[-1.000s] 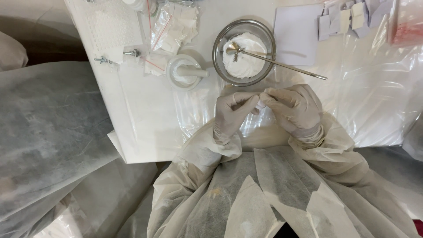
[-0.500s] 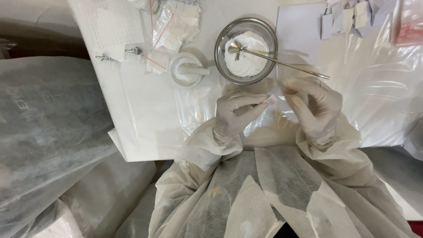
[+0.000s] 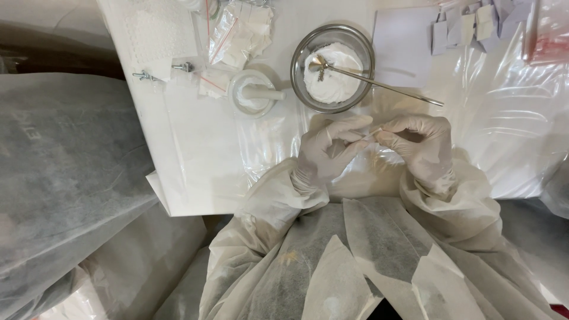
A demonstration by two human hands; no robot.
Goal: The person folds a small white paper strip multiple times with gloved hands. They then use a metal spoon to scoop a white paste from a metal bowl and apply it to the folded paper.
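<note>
While left hand (image 3: 325, 151) pinches small white piece (image 3: 372, 133); right hand (image 3: 419, 142) pinches too.

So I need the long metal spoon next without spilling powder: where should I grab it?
Take the metal spoon by its free handle end, which sticks out past the steel bowl rim toward the right hand. Come from the right; the scoop sits in white powder.

A white table (image 3: 195, 172) draped with clear plastic sheeting (image 3: 510, 130), brightly lit.
</note>
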